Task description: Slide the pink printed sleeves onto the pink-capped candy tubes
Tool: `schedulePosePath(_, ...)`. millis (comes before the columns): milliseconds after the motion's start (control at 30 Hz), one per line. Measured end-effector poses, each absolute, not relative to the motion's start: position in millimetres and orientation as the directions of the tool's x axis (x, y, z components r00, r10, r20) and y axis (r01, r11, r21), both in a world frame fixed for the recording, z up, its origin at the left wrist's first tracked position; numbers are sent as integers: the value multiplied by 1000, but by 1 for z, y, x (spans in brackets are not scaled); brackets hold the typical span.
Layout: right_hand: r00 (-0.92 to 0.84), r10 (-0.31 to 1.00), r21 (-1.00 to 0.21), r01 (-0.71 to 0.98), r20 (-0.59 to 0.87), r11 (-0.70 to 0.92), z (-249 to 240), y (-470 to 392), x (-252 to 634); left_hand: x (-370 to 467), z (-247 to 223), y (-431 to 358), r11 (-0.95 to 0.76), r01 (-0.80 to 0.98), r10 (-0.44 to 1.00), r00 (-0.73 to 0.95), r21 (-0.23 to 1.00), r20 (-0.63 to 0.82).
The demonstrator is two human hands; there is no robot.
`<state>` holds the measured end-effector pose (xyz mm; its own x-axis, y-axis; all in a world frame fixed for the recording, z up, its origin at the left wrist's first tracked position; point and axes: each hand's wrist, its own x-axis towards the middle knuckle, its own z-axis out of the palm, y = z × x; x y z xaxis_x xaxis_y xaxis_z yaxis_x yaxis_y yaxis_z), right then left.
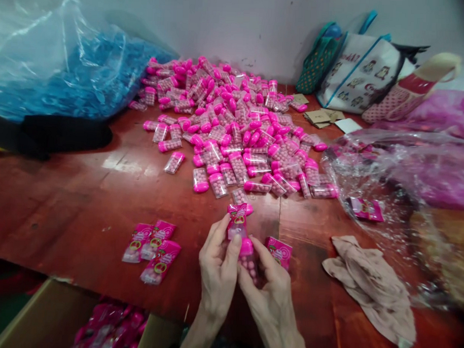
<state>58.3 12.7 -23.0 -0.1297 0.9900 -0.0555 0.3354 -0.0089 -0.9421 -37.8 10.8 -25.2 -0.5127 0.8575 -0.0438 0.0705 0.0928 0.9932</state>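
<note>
My left hand [218,265] pinches a pink printed sleeve [237,217] between thumb and fingers, near the table's front edge. Just right of it, my right hand [268,282] holds a clear candy container [248,263] with a pink cap and pink balls inside; its capped end is at the sleeve's lower end. How far the cap is inside the sleeve I cannot tell. Beside my right hand lies a stack of pink sleeves [279,253]. Several containers with printed sleeves [160,263] lie to the left. A large heap of pink-capped containers [234,123] spreads beyond my hands.
A plastic bag of blue pieces [102,73] stands back left, a black cloth [66,132] before it. At the right are a crumpled cloth [376,288], clear plastic [403,165] and fabric bags [361,72]. A cardboard box [55,310] with pink packs sits below the table's front edge.
</note>
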Motion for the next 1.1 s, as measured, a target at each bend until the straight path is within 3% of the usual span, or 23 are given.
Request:
schedulePosePath(100,-120,986,-954,289,-112,-74,-22,15,60,-36,-30,10,46,188,878,-477,981,50)
schedulePosePath(267,-134,952,-960,81,-276,-267,-23,19,64,-36,-30,9,0,180,881,-465,984,85)
schedulePosePath(367,-186,919,-929,-60,-348,-364,-24,24,65,-36,-30,10,15,48,836,-549,999,14)
schedulePosePath(467,-258,891,-899,-135,-374,-416,-26,28,65,-37,-33,13,0,-218,782,-608,976,-135)
schedulePosePath(700,-301,883,-922,-29,-359,-385,-28,29,65,-43,-36,25,-3,-551,802,-499,834,-327)
schedulePosePath(900,-312,917,-960,202,-249,-192,-18,27,68,-48,-37,28,74,-645,832,-380,761,-403)
schedulePosePath(1100,-313,927,-966,216,-204,-140,-14,27,67,-47,-40,24,140,-687,863,-269,713,-428)
